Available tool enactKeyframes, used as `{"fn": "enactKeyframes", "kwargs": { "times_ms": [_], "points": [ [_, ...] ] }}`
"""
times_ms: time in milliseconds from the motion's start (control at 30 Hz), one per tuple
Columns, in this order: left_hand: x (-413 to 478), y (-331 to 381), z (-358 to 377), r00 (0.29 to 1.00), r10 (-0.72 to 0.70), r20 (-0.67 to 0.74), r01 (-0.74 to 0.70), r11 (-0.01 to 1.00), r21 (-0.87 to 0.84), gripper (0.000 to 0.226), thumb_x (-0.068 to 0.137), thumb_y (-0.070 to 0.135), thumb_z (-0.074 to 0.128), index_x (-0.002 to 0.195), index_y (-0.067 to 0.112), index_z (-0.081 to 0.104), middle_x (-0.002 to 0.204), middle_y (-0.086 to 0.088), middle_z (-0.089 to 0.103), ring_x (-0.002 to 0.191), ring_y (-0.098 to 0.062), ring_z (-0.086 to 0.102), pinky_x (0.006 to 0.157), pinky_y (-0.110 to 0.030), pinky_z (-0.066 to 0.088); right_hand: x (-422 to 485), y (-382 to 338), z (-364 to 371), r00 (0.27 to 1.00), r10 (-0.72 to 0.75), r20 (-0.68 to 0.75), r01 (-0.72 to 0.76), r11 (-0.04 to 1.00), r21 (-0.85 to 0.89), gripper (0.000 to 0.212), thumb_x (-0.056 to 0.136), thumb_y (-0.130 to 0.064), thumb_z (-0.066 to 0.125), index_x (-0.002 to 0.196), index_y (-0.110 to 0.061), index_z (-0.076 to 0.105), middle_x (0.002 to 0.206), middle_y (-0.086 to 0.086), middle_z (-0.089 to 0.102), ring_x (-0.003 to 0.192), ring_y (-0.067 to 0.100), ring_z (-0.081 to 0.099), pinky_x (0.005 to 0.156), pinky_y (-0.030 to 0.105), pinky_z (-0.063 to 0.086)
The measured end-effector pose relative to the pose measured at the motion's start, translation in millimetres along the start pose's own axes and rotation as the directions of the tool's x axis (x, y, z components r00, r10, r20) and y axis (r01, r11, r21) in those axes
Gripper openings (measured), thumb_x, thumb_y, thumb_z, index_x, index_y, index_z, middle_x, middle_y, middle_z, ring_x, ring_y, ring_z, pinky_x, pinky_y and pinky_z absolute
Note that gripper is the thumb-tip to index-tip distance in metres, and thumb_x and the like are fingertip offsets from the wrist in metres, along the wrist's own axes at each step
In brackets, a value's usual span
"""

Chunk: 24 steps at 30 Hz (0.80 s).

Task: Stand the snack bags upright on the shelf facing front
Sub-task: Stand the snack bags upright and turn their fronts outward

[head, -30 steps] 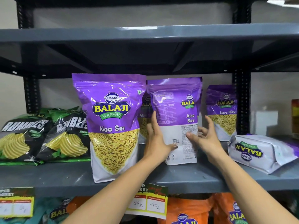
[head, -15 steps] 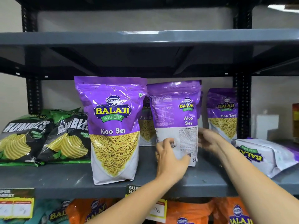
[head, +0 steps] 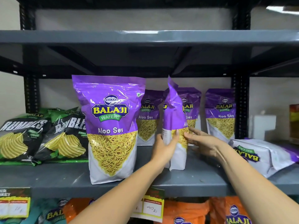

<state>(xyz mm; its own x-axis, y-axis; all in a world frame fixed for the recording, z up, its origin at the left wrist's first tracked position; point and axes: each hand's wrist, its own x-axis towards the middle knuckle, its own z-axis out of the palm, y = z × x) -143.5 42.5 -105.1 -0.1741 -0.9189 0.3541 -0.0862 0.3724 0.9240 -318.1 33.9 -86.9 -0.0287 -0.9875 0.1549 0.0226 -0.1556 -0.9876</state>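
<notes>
Bag is standing edge-on on the shelf between your hands, your left hand curling loosely around its lower left side while your right hand, fingers spread open, is touching its right face.

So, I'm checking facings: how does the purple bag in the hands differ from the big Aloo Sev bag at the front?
The big Aloo Sev bag faces front, logo fully readable; the held bag is turned nearly edge-on, showing little print. The big bag stands free; the held bag is gripped by the left hand, with the right hand against it. The held bag sits further back. Both are upright purple Balaji packs on the shelf.
</notes>
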Motion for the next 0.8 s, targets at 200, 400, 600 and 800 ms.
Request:
{"fn": "enactKeyframes", "kwargs": {
  "times_ms": [200, 400, 600, 800],
  "points": [
    [22.3, -18.4, -8.7, 0.997, -0.074, 0.002, 0.073, 0.975, -0.211, 0.064, 0.065, 0.072, 0.067, 0.112, 0.030, 0.057, 0.119, -0.001, 0.069, 0.111, -0.024, 0.065, 0.104, -0.044, 0.047, -4.8, -2.5, -0.3, 0.996, -0.034, 0.078, 0.032, 0.999, 0.019, 0.084, 0.037, -0.047, 0.093, 0.111, -0.023, 0.062, 0.086, -0.004, 0.067, 0.075, 0.014, 0.049, 0.066, 0.029, 0.034],
    [30.8, -22.4, -9.9, 0.969, -0.206, -0.140, 0.120, 0.880, -0.460, 0.079, 0.065, 0.069, 0.064, 0.124, 0.018, 0.051, 0.123, -0.008, 0.066, 0.113, -0.028, 0.063, 0.102, -0.050, 0.048, -9.7, -1.2, -0.4, 0.999, -0.033, 0.018, 0.034, 0.994, -0.099, 0.037, 0.056, -0.037, 0.079, 0.087, -0.025, 0.062, 0.075, -0.007, 0.070, 0.076, 0.012, 0.058, 0.074, 0.035, 0.041],
    [40.8, -33.1, -5.6, 0.956, -0.239, -0.170, 0.159, 0.910, -0.383, 0.088, 0.064, 0.074, 0.053, 0.131, 0.016, 0.046, 0.133, -0.007, 0.059, 0.121, -0.030, 0.058, 0.106, -0.049, 0.043, -11.6, 8.5, 2.4, 0.994, -0.104, -0.041, 0.101, 0.993, -0.063, 0.017, 0.078, -0.017, 0.074, 0.087, -0.020, 0.060, 0.078, -0.002, 0.075, 0.068, 0.010, 0.070, 0.067, 0.031, 0.055],
    [27.5, -9.1, -13.8, 0.957, 0.009, -0.289, -0.086, 0.963, -0.256, 0.069, 0.087, 0.049, 0.057, 0.142, 0.013, 0.036, 0.144, -0.009, 0.048, 0.132, -0.028, 0.047, 0.111, -0.045, 0.037, -11.8, 9.5, 3.5, 0.996, -0.088, 0.020, 0.088, 0.996, -0.034, 0.109, 0.026, -0.046, 0.093, 0.124, -0.032, 0.048, 0.102, 0.001, 0.071, 0.087, 0.016, 0.070, 0.073, 0.036, 0.053]
  ]
}}
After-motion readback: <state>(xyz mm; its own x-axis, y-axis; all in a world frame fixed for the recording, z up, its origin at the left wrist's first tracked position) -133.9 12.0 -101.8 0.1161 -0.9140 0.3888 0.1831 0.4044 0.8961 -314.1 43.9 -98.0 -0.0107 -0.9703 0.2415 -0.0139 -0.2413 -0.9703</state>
